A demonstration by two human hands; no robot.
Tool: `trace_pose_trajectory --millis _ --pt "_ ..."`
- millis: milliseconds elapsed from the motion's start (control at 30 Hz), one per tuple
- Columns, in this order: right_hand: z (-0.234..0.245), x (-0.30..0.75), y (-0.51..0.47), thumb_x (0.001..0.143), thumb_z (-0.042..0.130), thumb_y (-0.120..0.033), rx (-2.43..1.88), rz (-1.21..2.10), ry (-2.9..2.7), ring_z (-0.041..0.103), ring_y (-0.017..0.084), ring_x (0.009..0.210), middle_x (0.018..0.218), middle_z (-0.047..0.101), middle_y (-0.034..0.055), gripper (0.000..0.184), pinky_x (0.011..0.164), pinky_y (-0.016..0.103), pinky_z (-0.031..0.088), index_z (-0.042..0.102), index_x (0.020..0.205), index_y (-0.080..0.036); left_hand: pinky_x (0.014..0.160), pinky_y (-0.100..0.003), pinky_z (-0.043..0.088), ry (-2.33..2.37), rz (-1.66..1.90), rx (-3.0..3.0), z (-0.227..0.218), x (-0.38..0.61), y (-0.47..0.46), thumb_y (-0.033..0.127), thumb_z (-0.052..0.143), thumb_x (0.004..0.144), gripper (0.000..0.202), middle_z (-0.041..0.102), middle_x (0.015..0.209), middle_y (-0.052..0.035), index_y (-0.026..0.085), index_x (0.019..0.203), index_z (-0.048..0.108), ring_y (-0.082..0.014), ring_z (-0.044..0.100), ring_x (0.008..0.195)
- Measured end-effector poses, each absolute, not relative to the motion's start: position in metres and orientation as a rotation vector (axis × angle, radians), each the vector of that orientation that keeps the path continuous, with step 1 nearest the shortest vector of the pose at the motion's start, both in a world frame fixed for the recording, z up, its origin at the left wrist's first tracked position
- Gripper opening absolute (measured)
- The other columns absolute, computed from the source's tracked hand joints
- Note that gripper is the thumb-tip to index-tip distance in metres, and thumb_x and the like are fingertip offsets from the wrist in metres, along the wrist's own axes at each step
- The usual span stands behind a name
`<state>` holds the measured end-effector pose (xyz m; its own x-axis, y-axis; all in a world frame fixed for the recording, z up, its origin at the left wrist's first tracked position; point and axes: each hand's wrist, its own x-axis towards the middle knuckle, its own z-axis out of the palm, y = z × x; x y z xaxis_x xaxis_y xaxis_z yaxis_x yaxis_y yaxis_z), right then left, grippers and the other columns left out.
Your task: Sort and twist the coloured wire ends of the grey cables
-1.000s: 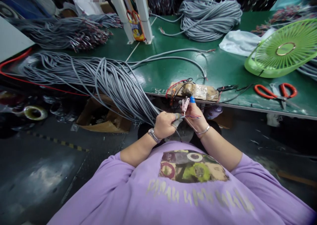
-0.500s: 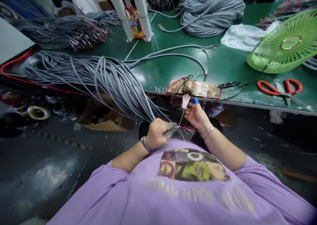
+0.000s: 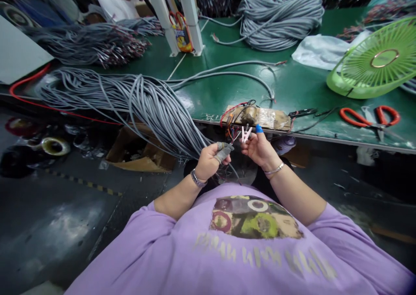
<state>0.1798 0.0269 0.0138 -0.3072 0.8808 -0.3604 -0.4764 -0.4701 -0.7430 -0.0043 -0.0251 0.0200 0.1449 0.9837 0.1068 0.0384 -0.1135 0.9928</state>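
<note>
My left hand (image 3: 210, 160) is closed around the end of a grey cable (image 3: 182, 132) pulled from a big bundle of grey cables (image 3: 130, 98) that drapes off the green table (image 3: 292, 91). A grey cot covers its fingertip, and thin coloured wires stick out by it. My right hand (image 3: 260, 150), with a blue cot on one finger, pinches a small pink clip (image 3: 245, 134) just below the table's edge. Both hands are close together, near a taped wooden block with wires (image 3: 260, 117) on the table edge.
Red-handled scissors (image 3: 368, 117) and a green fan (image 3: 377, 63) lie at the right. A grey cable coil (image 3: 279, 17), a plastic bag (image 3: 316, 52) and white posts (image 3: 191, 17) stand further back. A cardboard box (image 3: 136, 154) and tape rolls (image 3: 55, 145) sit on the floor. Another person (image 3: 113, 4) is at the far left.
My left hand has risen with the cable end toward the right hand. My right hand has shifted the pink clip slightly; the two hands are now closer under the block.
</note>
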Motion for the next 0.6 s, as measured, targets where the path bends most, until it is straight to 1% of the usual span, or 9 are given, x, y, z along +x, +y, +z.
trace_pose_trajectory --millis 100,200,300,400,500,600 --pt "0.019 0.176 0.03 0.078 0.056 -0.075 -0.969 1.877 -0.679 0.048 0.008 0.05 0.066 0.062 0.0 0.055 0.046 0.02 0.042 0.059 0.076 -0.02 0.052 -0.02 0.053 1.11 1.217 1.469 0.016 -0.001 -0.028 0.05 0.066 0.084 0.038 0.07 0.065 -0.0023 0.013 0.092 0.071 -0.0094 0.063 0.054" --pt "0.017 0.173 0.031 0.075 0.066 -0.07 -0.955 1.827 -0.709 0.047 0.008 0.05 0.065 0.061 -0.0003 0.052 0.047 0.02 0.041 0.059 0.074 -0.018 0.064 -0.026 0.056 1.171 1.344 1.815 0.013 0.0 -0.032 0.043 0.065 0.087 0.03 0.074 0.075 -0.005 0.016 0.098 0.073 -0.0129 0.067 0.065" --pt "0.011 0.169 0.03 0.073 0.067 -0.07 -0.947 1.729 -0.721 0.046 0.008 0.05 0.065 0.061 -0.0005 0.053 0.048 0.021 0.039 0.059 0.073 -0.018 0.073 -0.03 0.055 1.223 1.452 2.174 0.011 -0.001 -0.031 0.039 0.065 0.087 0.024 0.076 0.08 -0.006 0.019 0.098 0.075 -0.0158 0.069 0.073" --pt "0.007 0.165 0.028 0.074 0.062 -0.074 -0.969 1.619 -0.682 0.05 0.009 0.053 0.066 0.063 0.0006 0.055 0.052 0.023 0.041 0.057 0.07 -0.019 0.071 -0.03 0.053 1.282 1.431 2.346 0.007 0.0 -0.024 0.039 0.061 0.09 0.025 0.076 0.079 -0.0062 0.02 0.097 0.075 -0.0155 0.069 0.07" --pt "0.008 0.161 0.03 0.074 0.063 -0.074 -0.918 1.695 -0.611 0.053 0.01 0.054 0.066 0.064 0.0007 0.055 0.054 0.024 0.043 0.055 0.071 -0.02 0.068 -0.029 0.05 1.353 1.357 2.452 0.001 0.003 -0.018 0.037 0.059 0.09 0.025 0.075 0.074 -0.0057 0.019 0.092 0.075 -0.0152 0.067 0.066" --pt "0.012 0.159 0.033 0.074 0.066 -0.072 -0.865 1.769 -0.553 0.052 0.011 0.053 0.061 0.06 -0.0004 0.052 0.051 0.024 0.043 0.056 0.073 -0.021 0.066 -0.029 0.048 1.376 1.297 2.523 -0.004 0.006 -0.015 0.034 0.058 0.09 0.023 0.074 0.07 -0.0047 0.019 0.088 0.074 -0.0151 0.066 0.063"
